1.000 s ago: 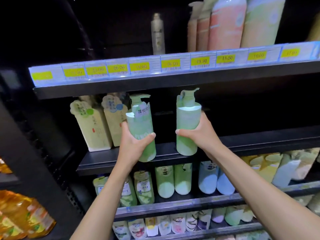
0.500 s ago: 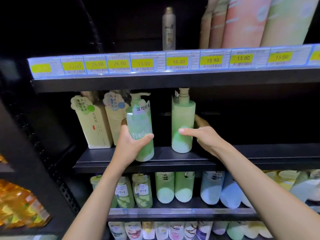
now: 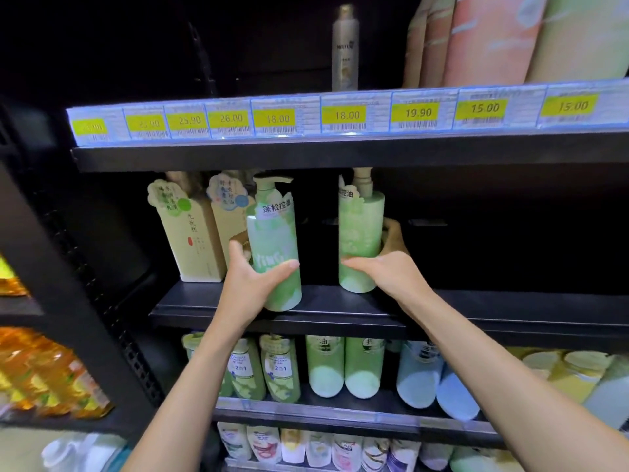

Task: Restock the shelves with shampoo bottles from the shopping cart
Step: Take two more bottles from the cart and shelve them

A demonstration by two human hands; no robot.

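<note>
Two pale green pump shampoo bottles stand upright on the black middle shelf [image 3: 493, 310]. My left hand [image 3: 252, 281] grips the left bottle [image 3: 274, 233] around its lower half, near the shelf's front edge. My right hand [image 3: 388, 264] wraps around the right bottle [image 3: 360, 233], thumb across the front and fingers behind it. That bottle stands a little deeper on the shelf. The shopping cart is out of view.
Two beige carton-shaped bottles [image 3: 190, 240] stand left of the green ones. The shelf above carries yellow price tags [image 3: 347, 114], a slim white bottle [image 3: 345, 49] and large pink and green bottles. Lower shelves hold rows of green, blue and white bottles. Orange oil bottles [image 3: 44, 376] sit at far left.
Both bottles went from held just above the shelf to standing on it. My right hand slid its bottle deeper and closed its fingers around it again.
</note>
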